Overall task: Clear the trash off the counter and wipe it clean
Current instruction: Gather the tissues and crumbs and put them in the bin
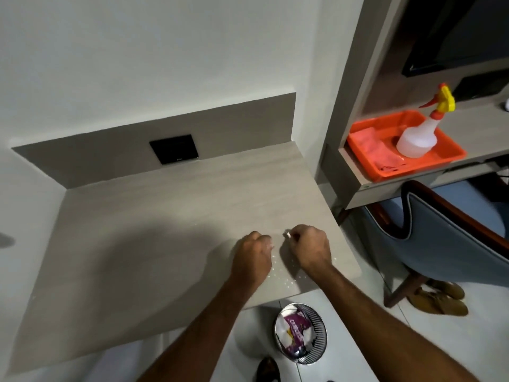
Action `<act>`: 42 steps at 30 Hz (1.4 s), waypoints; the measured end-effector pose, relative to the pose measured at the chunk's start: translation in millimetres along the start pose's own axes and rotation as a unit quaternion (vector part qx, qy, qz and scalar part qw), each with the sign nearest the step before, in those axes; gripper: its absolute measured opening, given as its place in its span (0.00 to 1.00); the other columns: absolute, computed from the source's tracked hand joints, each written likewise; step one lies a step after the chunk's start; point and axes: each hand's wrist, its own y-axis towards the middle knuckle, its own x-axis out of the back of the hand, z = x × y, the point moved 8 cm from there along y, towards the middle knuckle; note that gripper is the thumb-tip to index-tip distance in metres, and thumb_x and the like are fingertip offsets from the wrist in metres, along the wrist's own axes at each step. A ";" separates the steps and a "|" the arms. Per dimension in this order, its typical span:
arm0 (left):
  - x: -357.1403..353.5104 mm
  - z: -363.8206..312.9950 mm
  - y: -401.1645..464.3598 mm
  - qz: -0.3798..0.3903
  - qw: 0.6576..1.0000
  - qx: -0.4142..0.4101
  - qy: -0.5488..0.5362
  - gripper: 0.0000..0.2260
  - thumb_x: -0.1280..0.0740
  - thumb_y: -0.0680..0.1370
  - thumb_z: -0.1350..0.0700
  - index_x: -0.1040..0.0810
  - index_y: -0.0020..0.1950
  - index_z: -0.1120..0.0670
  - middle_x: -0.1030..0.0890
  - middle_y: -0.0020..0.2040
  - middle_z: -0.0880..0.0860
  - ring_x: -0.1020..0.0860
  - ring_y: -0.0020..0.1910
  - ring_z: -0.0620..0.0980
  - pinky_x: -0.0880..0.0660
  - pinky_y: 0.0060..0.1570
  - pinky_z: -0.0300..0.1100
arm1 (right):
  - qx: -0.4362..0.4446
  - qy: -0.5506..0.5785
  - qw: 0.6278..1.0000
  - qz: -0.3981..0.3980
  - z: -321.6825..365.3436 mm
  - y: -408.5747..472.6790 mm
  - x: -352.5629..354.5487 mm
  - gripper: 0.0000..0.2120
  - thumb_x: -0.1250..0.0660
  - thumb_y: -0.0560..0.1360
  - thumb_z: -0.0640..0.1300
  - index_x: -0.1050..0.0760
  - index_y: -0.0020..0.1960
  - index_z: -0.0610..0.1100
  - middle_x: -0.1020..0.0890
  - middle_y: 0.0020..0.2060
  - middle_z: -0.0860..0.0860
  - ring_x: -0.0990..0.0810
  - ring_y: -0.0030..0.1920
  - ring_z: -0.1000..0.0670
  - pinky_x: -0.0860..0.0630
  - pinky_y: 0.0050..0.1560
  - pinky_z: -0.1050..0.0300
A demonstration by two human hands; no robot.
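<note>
Both my hands rest on the pale wood-grain counter (154,221) near its front right corner. My left hand (252,257) is curled with fingers closed; what it holds, if anything, is hidden. My right hand (311,249) pinches a small white scrap (288,235) between its fingertips. Small white crumbs (283,274) lie scattered on the counter between and just below the hands. On the floor under the counter's edge stands a metal trash bin (321,340) with a purple wrapper (296,329) and white paper inside.
An orange tray (446,158) on the shelf to the right holds a white spray bottle (418,136) with a yellow trigger and a pink cloth (371,147). A blue chair (446,244) stands beside the counter. A black wall socket (174,149) sits on the backsplash. Shoes (438,299) lie on the floor.
</note>
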 end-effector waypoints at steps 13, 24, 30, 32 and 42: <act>-162.4 -21.5 -182.3 0.025 0.985 0.091 -0.141 0.04 0.30 0.76 0.63 0.16 0.48 0.58 0.17 0.44 0.54 0.17 0.43 0.53 0.23 0.45 0.38 | 0.030 0.171 0.979 -0.103 -209.2 -153.7 -106.0 0.07 0.29 0.73 0.39 0.16 0.50 0.45 0.15 0.46 0.52 0.17 0.41 0.52 0.20 0.43 0.57; -449.4 70.8 -196.2 0.226 0.948 0.216 -0.060 0.04 0.35 0.74 0.63 0.22 0.41 0.60 0.18 0.42 0.62 0.20 0.43 0.63 0.28 0.38 0.44 | -0.066 0.056 0.995 0.042 -378.4 -89.3 -316.1 0.06 0.30 0.73 0.40 0.16 0.49 0.41 0.14 0.45 0.43 0.16 0.44 0.42 0.24 0.45 0.58; -519.3 103.0 -192.9 0.277 0.917 0.278 -0.069 0.16 0.35 0.76 0.62 0.26 0.63 0.64 0.20 0.60 0.65 0.22 0.60 0.63 0.24 0.58 0.49 | -0.130 0.003 0.986 0.104 -406.0 -70.4 -383.7 0.09 0.34 0.76 0.40 0.19 0.55 0.43 0.15 0.46 0.43 0.17 0.45 0.43 0.30 0.41 0.62; -510.4 102.1 -191.7 0.291 0.914 0.276 -0.058 0.21 0.36 0.77 0.62 0.30 0.70 0.64 0.22 0.65 0.64 0.24 0.64 0.62 0.25 0.63 0.49 | -0.124 0.005 0.988 0.096 -401.9 -73.4 -375.9 0.11 0.35 0.76 0.39 0.19 0.56 0.44 0.14 0.47 0.44 0.17 0.43 0.45 0.28 0.40 0.65; -247.4 -67.0 -150.3 0.163 0.980 0.005 -0.117 0.23 0.46 0.82 0.49 0.33 0.75 0.55 0.26 0.72 0.56 0.27 0.71 0.52 0.26 0.69 0.47 | -0.032 0.129 0.982 -0.131 -266.7 -126.9 -126.7 0.15 0.38 0.78 0.47 0.20 0.60 0.44 0.16 0.56 0.51 0.18 0.55 0.50 0.36 0.61 0.78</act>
